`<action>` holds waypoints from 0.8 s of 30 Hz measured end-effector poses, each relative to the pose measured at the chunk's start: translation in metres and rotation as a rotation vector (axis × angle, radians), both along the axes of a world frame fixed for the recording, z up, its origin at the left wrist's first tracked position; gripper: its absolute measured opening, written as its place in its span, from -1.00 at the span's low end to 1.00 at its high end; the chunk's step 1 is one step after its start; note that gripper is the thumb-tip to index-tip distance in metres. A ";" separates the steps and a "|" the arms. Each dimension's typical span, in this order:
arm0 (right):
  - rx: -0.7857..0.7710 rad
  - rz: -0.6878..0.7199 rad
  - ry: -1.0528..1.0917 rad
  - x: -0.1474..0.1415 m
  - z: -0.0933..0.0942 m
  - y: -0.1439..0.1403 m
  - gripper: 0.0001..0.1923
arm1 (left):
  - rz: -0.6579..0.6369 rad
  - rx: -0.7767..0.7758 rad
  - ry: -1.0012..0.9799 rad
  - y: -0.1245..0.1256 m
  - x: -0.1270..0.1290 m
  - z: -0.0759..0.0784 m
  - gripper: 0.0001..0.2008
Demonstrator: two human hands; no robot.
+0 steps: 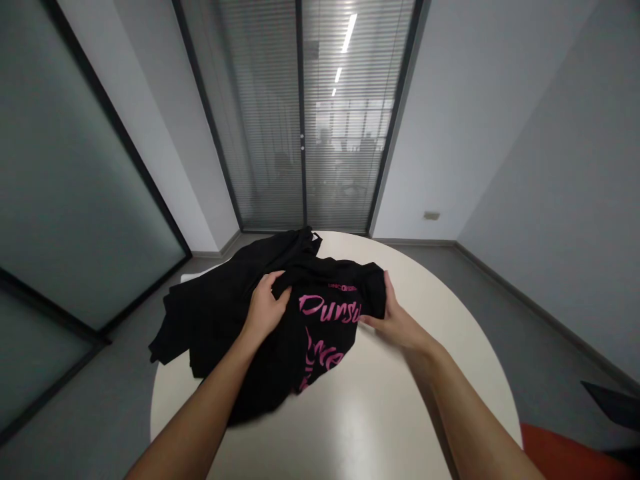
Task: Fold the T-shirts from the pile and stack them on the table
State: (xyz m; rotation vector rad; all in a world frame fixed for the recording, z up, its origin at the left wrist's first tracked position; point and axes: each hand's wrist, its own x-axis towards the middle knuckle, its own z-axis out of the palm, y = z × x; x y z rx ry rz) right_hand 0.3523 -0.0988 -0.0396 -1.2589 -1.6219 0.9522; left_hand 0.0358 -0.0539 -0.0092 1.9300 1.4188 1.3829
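Note:
A black T-shirt [330, 333] with pink lettering is bunched up over the table. My left hand [267, 303] is closed on its cloth near the middle, thumb and fingers pinching a fold. On the other side, my right hand [395, 320] grips the shirt's right edge, with the thumb in front and the fingers behind. The printed part spreads between both hands and its lower end droops toward the tabletop. Other black clothing [215, 307] lies in a heap to the left, partly over the table's edge; where it ends and the shirt begins is hard to make out.
The round white table [400, 407] stands before me, its surface showing at the front and right. Part of a red chair [560, 457] is at the lower right. Beyond are a glass partition with blinds [300, 133] and white walls [475, 100].

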 end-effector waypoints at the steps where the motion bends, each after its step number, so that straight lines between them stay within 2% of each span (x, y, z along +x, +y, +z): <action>1: 0.008 0.001 -0.090 0.000 -0.003 0.001 0.31 | 0.053 0.034 0.038 0.003 -0.003 -0.002 -0.75; 3: 0.038 -0.006 -0.234 0.000 -0.006 0.003 0.14 | 0.104 0.006 0.096 0.008 -0.008 -0.005 -0.77; 5: 0.055 0.007 -0.274 -0.002 -0.004 0.004 -0.05 | 0.086 -0.143 0.125 0.008 -0.010 -0.006 -0.71; 8: 0.106 0.036 -0.155 -0.006 0.007 0.002 -0.21 | 0.029 -0.398 0.161 0.003 -0.011 -0.003 -0.53; 11: 0.131 -0.029 -0.010 -0.008 0.020 -0.002 -0.20 | -0.054 -0.506 0.187 -0.004 -0.013 0.003 -0.38; 14: 0.078 -0.181 0.112 -0.002 0.029 -0.002 -0.17 | -0.221 -0.512 0.151 -0.010 -0.014 0.008 -0.41; 18: 0.143 -0.502 0.219 0.018 0.026 0.003 -0.10 | -0.464 -0.498 -0.007 -0.013 -0.012 0.012 -0.54; 19: 0.164 -0.572 0.245 0.023 0.024 0.005 -0.08 | -0.466 -0.474 -0.046 -0.012 -0.011 0.013 -0.56; 21: 0.189 -0.667 0.288 0.031 0.019 0.009 -0.04 | -0.374 -0.365 -0.097 -0.008 -0.008 0.014 -0.60; 24: 0.171 -0.674 0.297 0.033 0.015 0.011 -0.02 | -0.187 -0.210 -0.147 0.004 -0.005 0.013 -0.67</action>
